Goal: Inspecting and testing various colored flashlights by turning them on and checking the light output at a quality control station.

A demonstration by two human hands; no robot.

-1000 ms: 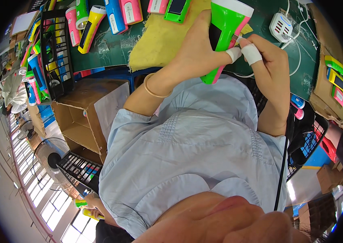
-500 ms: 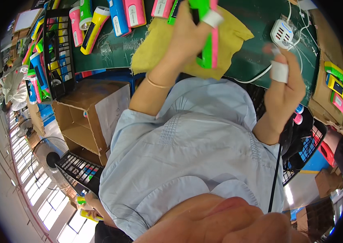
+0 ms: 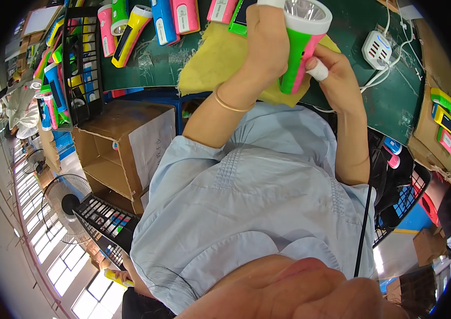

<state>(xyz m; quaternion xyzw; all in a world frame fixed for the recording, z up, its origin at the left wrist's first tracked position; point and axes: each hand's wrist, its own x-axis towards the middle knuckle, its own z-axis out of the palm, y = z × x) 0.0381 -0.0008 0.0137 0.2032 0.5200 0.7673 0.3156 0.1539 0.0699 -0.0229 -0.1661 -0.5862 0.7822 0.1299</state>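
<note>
My left hand (image 3: pixel 267 45) is wrapped round a green and pink flashlight (image 3: pixel 298 53), its white-rimmed lens tilted up at the top. White tape covers a finger of this hand. My right hand (image 3: pixel 338 85), with a white-taped thumb, is closed against the pink side of the flashlight. Whatever its fingertips pinch, if anything, is hidden. Beneath the flashlight a yellow cloth (image 3: pixel 204 64) lies on the green table (image 3: pixel 395 101).
A white USB charging hub (image 3: pixel 376 50) with white cables sits to the right. Several colourful flashlights (image 3: pixel 131 36) line the far left edge, beside a black basket (image 3: pixel 83 69). More lie in a cardboard box (image 3: pixel 427 127) at right. An open carton (image 3: pixel 114 149) stands at lower left.
The flashlight has turned so its lens now shows. My left hand has shifted right with it, and my right hand has moved left from near the hub to the flashlight's side.
</note>
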